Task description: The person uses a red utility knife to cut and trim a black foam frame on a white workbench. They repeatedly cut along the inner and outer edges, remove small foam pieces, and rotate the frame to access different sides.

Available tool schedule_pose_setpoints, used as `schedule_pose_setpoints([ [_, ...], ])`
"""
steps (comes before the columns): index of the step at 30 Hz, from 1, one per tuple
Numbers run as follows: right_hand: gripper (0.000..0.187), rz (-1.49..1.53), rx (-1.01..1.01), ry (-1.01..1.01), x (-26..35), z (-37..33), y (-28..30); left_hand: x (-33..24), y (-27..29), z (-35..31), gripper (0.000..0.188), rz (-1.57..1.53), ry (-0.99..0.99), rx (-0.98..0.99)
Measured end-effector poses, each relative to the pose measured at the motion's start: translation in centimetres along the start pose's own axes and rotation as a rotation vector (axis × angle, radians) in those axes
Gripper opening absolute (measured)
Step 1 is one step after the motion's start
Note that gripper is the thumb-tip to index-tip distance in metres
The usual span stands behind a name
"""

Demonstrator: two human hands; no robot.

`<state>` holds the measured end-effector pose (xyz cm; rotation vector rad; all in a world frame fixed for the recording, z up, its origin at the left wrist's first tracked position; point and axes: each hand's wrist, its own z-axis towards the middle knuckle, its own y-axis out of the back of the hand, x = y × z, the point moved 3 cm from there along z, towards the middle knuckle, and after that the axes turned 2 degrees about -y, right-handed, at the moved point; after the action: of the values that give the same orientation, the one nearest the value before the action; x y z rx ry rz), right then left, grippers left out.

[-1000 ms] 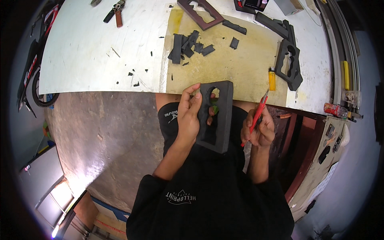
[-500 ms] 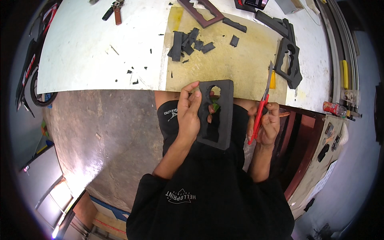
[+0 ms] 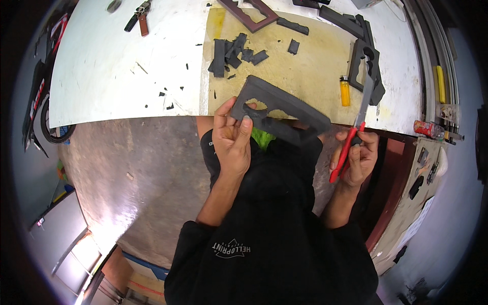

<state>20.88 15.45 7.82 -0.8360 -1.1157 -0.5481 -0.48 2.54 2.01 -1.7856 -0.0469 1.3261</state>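
Trimming stage, by the looks: the dark foam panel point(image 3: 277, 109) is pinched in the left hand point(image 3: 231, 140) over the table's point(image 3: 117, 66) near edge, the red-handled knife point(image 3: 351, 137) gripped in the right hand point(image 3: 358, 157). Blade probably needs lining up with a cutout.

Foam frame point(image 3: 284, 109): dark charcoal grey, plain, matte.
Knife point(image 3: 351, 140): bright red handle, silvery grey blade.
Lighter point(image 3: 345, 91): yellow, with a pale top.
Cutting board point(image 3: 315, 66): tan, stained yellow towards one corner.
Bench point(image 3: 127, 66): white, speckled with small black offcuts.
Foam scraps point(image 3: 231, 51): black.
Sweatshirt point(image 3: 269, 254): black, with a small white print.
Floor point(image 3: 132, 183): grey, mottled, glossy in patches.
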Motion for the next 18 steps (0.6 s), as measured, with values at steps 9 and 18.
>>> schedule_pose_setpoints([
  [9, 0.032, 0.063, -0.073, -0.033, -1.1, -0.6, -0.7, 1.1, -0.3, 2.2, 0.056, 0.454, -0.195, 0.005],
  [18, 0.03, -0.002, -0.129, -0.259, -4.9, -2.4, -1.9, 0.7, 1.4, 4.2, 0.072, 1.14, -0.667, 0.185],
])
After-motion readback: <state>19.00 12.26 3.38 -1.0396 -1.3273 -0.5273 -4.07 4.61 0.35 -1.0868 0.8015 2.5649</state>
